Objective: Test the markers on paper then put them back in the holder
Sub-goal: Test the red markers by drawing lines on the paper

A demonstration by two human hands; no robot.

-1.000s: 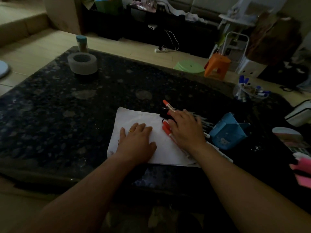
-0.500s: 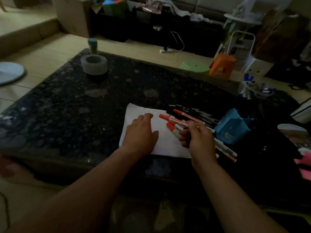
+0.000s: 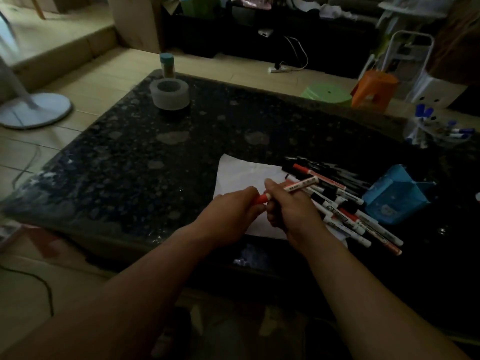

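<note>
Now: uncapping, by the look of it, above the paper (image 3: 241, 175) at the near side of the dark speckled bench (image 3: 155, 152).
Right hand (image 3: 291, 211): curled round the white barrel of a red-capped marker (image 3: 298, 187), holding it clear of the sheet, tail end slanting up and away to the right.
Left hand (image 3: 233, 211): fingers closed on the red cap end, set against the right hand as if to pull the cap off; cap seemingly not yet free.
Why there: held directly over the paper, probably for a test stroke straight after uncapping.
Paper: flat on the bench, unheld, partly hidden under both hands; no ink marks discernible in the dim light.
Other markers (image 3: 345, 214): loose heap, red and black caps, just right of the paper, some overlapping its edge; within easy reach for testing one by one.
Holder (image 3: 394, 198): blue, angular, on the bench just right of the heap; touching it or merely beside it, cannot tell; contents not visible from this angle.
Writing: dark print on the held barrel's label, too small and blurred to read; pale picture on the holder's front, equally illegible.
Far corner: grey tape roll (image 3: 170, 93) and a small blue-lidded bottle (image 3: 166, 64), well apart from the work.
</note>
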